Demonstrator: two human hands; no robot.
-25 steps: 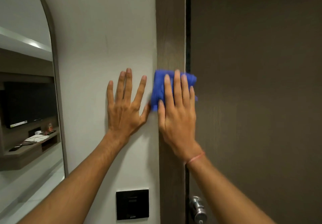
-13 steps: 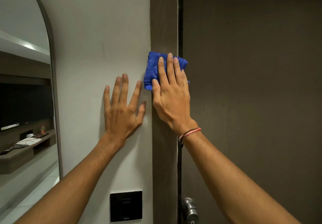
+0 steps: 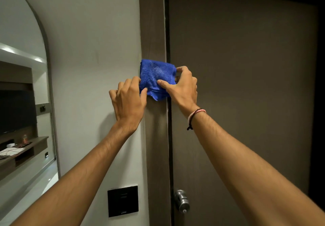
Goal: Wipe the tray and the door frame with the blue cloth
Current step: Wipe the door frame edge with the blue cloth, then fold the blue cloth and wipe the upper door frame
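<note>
The blue cloth is folded and bunched in front of the brown door frame, roughly at chest height. My right hand pinches its right edge, thumb across the front of the cloth. My left hand grips the cloth's lower left corner with curled fingers. Both hands hold the cloth against the vertical frame strip. No tray is in view.
The closed dark brown door fills the right side, with a metal knob low down. A black wall panel sits on the white wall. An arched mirror at left reflects a TV and a shelf.
My right hand was flat on the cloth, sliding it up the frame; now it pinches the cloth. My left hand left the wall and took hold of the cloth's left corner.
</note>
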